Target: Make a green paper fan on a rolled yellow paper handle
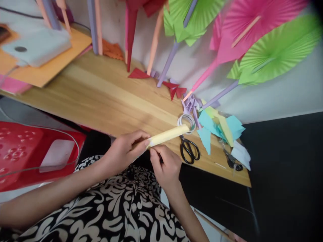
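A pale yellow rolled paper tube lies slanted over the near edge of the wooden table. My left hand is closed round its near end from the left. My right hand pinches the same end from below with thumb and fingers. The tube's far end points toward a roll of clear tape. Black scissors lie on the table just right of my right hand.
Pleated paper fans in pink and green on paper sticks lean against the wall. Cyan, yellow, purple and red paper scraps lie at the table's right end. A red plastic stool stands left; orange sheets and a white device sit far left.
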Tool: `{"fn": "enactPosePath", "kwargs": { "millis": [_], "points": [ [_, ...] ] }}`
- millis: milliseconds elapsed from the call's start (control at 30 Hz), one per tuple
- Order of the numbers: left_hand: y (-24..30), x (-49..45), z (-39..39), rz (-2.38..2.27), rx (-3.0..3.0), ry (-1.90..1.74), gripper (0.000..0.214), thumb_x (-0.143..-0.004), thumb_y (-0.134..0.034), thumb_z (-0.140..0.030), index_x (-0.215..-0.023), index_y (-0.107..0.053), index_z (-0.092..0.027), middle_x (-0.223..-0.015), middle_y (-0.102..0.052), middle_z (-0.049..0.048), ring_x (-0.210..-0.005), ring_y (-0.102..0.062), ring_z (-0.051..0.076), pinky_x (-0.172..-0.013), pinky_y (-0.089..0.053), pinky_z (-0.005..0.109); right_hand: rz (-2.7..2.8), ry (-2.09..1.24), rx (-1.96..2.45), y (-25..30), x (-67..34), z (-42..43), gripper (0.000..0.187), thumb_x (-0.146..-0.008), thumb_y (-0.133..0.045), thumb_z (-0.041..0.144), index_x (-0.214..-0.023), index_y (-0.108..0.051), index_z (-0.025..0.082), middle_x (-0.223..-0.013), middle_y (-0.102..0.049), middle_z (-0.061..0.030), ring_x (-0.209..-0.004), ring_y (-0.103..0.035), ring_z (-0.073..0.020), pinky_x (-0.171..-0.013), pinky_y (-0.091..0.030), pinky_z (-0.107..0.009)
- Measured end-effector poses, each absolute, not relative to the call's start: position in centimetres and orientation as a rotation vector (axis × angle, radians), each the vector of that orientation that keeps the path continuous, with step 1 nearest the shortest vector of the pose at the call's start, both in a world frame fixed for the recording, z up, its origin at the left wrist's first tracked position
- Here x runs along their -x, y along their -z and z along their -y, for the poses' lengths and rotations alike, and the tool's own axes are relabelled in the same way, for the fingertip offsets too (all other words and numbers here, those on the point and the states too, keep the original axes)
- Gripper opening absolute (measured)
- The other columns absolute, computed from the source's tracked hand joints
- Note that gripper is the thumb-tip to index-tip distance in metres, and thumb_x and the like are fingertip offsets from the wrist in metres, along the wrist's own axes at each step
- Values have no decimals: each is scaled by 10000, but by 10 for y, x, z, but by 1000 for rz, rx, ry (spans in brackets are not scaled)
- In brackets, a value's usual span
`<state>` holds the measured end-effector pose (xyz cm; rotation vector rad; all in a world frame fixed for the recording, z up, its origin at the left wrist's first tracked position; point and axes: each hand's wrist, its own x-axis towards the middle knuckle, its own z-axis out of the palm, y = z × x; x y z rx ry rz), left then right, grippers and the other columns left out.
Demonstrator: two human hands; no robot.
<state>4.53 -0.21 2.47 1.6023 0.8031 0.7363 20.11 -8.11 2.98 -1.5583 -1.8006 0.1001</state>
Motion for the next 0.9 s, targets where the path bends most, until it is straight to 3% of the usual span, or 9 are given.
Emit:
{"fn": "enactPosePath", "kwargs": {
  "millis": [200, 467, 900],
  "points": [
    [-21, -48, -14, -822, -1503, -858, 233, -935, -561, -357, -973, -686, -164, -781, -663, -6, -603, -548, 81, -575, -441, 194, 1793, 127, 1608, -29, -194, 47, 276, -988, -536, 228, -726, -616, 193, -625, -618, -4, -573, -545, -109, -587, -373, -255],
    [-22, -41, -31, -845, -1525, -866, 253, -925, -549, -335, -1061, -694, -177, -923, -726, 27, -787, -638, 130, -692, -494, 226, 1840, 213, 1621, -40, -193, 26, 307, -1007, -498, 249, -726, -607, 195, -620, -620, -3, -566, -543, -113, -584, -360, -258],
    [-31, -48, -28, -932, -1681, -994, 245, -934, -539, -305, -1020, -724, -169, -901, -740, 45, -767, -658, 144, -668, -488, 234, 1899, 305, 1728, -49, -194, 17, 366, -1039, -412, 314, -744, -592, 195, -628, -656, -10, -553, -564, -116, -572, -312, -268]
  ]
}}
